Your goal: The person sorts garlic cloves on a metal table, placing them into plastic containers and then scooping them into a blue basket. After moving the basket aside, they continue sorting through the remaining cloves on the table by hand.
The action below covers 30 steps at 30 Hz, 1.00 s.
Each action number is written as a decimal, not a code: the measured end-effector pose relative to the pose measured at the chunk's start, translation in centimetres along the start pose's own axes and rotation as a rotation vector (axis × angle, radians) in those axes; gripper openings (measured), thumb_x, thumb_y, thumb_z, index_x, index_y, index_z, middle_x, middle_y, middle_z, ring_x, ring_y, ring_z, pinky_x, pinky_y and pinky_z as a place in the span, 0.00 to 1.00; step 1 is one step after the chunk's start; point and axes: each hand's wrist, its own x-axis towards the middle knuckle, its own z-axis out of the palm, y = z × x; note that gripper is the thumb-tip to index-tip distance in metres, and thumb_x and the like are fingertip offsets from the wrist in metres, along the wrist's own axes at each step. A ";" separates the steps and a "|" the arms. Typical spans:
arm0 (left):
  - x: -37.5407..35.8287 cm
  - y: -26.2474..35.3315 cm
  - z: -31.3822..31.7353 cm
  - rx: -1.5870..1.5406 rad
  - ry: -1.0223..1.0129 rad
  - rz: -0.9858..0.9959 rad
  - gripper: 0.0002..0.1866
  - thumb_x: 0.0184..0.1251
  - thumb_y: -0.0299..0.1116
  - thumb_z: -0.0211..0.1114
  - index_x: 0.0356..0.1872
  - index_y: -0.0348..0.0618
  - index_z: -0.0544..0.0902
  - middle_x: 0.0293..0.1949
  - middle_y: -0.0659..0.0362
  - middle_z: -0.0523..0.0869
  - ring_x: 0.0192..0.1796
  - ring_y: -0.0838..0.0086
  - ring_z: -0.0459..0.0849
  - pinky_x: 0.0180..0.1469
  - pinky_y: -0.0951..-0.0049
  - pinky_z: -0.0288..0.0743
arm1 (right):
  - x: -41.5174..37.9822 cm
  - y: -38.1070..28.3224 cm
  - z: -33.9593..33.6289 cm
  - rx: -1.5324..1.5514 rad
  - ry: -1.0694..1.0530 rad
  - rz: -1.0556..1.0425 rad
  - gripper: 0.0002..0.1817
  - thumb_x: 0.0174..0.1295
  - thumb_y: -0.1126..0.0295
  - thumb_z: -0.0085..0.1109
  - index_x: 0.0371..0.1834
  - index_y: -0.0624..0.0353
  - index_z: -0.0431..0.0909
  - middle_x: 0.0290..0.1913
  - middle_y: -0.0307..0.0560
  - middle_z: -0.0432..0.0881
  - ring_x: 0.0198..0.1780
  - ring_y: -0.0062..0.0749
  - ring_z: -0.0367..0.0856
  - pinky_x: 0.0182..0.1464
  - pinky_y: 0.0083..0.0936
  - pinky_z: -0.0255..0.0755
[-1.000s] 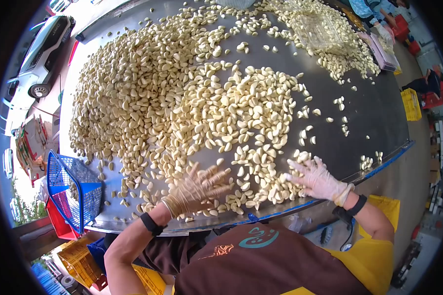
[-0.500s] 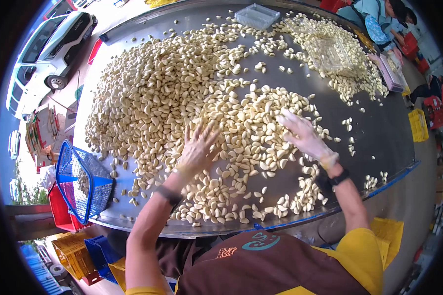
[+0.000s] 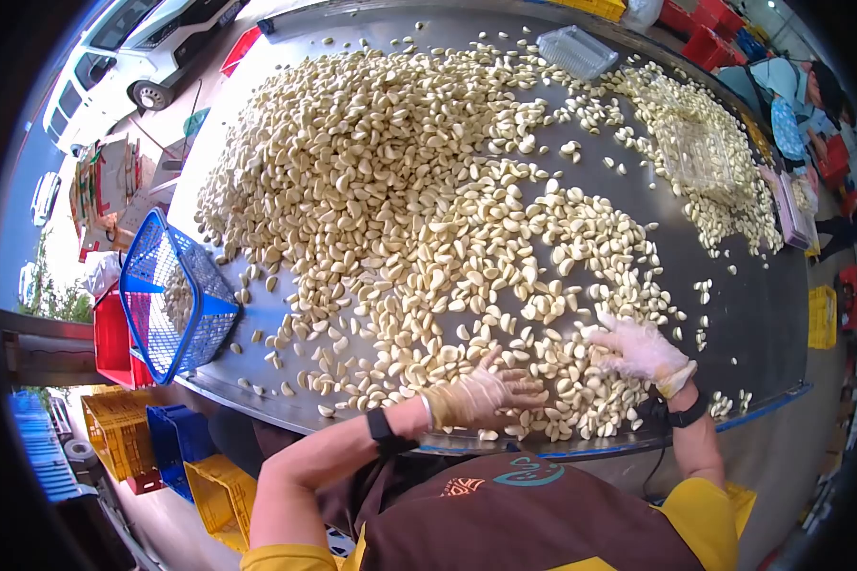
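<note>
Peeled garlic cloves (image 3: pixel 352 162) are heaped over the left and middle of a dark metal table (image 3: pixel 628 190). My left hand (image 3: pixel 486 392), in a thin pale glove, lies near the table's front edge, its fingers apart and pointing right against the cloves. On the right side of the loose cloves rests my right hand (image 3: pixel 641 354), also gloved, fingers spread and pointing left. Neither hand is closed round anything. Between the two hands lies a cluster of cloves.
A blue and white basket (image 3: pixel 176 295) stands at the table's left corner. Clear plastic boxes (image 3: pixel 577 52) lie at the back, one on a second garlic pile (image 3: pixel 705 152). A co-worker (image 3: pixel 790 95) is at the far right, by a pink tray (image 3: pixel 790 211). Crates (image 3: pixel 119 433) stand below left.
My left hand has moved toward the front edge and turned to point right. My right hand has come nearer the front edge. Cloves have shifted toward me, and the view has moved.
</note>
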 end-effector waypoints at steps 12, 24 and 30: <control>-2.6 -15.0 -9.7 0.380 0.764 -0.945 0.38 0.74 0.59 0.51 0.77 0.49 0.58 0.79 0.50 0.54 0.81 0.50 0.47 0.78 0.40 0.35 | 27.6 -9.0 -6.4 -0.101 0.574 -0.151 0.38 0.71 0.37 0.41 0.81 0.34 0.48 0.83 0.45 0.46 0.82 0.51 0.41 0.75 0.69 0.37; -17.5 -3.6 -6.7 -0.938 0.485 -0.668 0.21 0.75 0.41 0.61 0.65 0.49 0.79 0.62 0.48 0.81 0.66 0.58 0.77 0.68 0.65 0.70 | 4.1 4.1 0.3 0.255 0.117 -0.267 0.21 0.68 0.59 0.61 0.65 0.39 0.78 0.80 0.48 0.58 0.76 0.42 0.63 0.74 0.39 0.60; -23.5 -20.2 -2.1 -0.197 1.118 -1.144 0.39 0.70 0.55 0.60 0.75 0.44 0.64 0.76 0.45 0.63 0.78 0.52 0.58 0.77 0.55 0.49 | 17.8 0.7 -5.5 0.728 0.826 -0.098 0.12 0.67 0.67 0.59 0.50 0.59 0.84 0.48 0.47 0.87 0.51 0.39 0.84 0.56 0.31 0.75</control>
